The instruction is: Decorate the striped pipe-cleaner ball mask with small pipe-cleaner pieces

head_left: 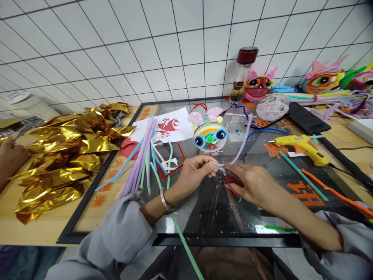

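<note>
Between thumb and forefinger, my left hand pinches the end of a light purple pipe cleaner, which curves up to the right. A pair of scissors with red handles is gripped in my right hand. Their blades meet the pipe cleaner close to my left fingertips; whether they are closed on it is too small to tell. Just beyond my hands sits a round animal head of coloured pipe cleaners, with blue-rimmed eyes and pink ears. A bundle of purple pipe cleaners lies left of my left forearm.
Gold foil covers the left of the table, near another person's hand. On the right lie a yellow glue gun and a black phone. A glass bottle and finished heads stand along the tiled wall.
</note>
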